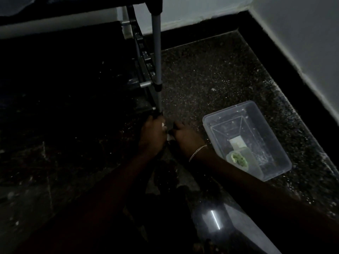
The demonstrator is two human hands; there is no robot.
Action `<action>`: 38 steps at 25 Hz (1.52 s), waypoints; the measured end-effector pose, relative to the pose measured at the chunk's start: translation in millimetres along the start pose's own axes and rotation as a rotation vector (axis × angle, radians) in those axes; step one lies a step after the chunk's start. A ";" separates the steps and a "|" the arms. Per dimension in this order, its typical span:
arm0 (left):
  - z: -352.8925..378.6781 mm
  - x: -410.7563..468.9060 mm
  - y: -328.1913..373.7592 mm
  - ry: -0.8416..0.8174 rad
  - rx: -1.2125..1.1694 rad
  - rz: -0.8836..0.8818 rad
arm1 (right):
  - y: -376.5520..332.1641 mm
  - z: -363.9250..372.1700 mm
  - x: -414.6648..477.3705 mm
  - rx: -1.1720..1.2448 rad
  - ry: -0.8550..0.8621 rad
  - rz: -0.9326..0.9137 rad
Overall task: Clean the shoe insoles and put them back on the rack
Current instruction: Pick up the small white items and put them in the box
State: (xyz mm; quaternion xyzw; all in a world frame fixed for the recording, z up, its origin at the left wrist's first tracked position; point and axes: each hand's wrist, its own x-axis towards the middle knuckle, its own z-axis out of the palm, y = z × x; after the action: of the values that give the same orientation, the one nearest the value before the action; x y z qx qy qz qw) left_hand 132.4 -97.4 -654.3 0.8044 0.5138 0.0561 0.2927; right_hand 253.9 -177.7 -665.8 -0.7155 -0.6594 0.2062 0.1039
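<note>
The scene is very dark. My left hand (151,133) and my right hand (185,136) meet on the floor at the foot of the shoe rack's metal post (156,52). Both close around a dark object between them, with a small white patch (168,137) showing; it may be a shoe or an insole, and the dark hides which. A thin bracelet circles my right wrist. The rack's shelves (145,57) to the left are almost black, and their contents are hidden.
A clear plastic tub (256,114) sits on the speckled floor to the right, holding water, a green sponge or cloth (238,159) and a pale block. White walls with a black skirting close the corner at the right. A shiny dark surface lies at the bottom.
</note>
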 end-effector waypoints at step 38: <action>115.1 4.9 166.3 -0.007 0.113 0.341 | 167.1 -70.9 -55.2 0.279 0.221 0.572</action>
State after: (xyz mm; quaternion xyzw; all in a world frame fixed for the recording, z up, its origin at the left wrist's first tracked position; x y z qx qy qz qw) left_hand 311.8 -190.7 -662.1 0.8952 0.3715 0.0731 0.2349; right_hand 432.5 -241.6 -664.0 -0.8686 -0.3819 0.2362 0.2095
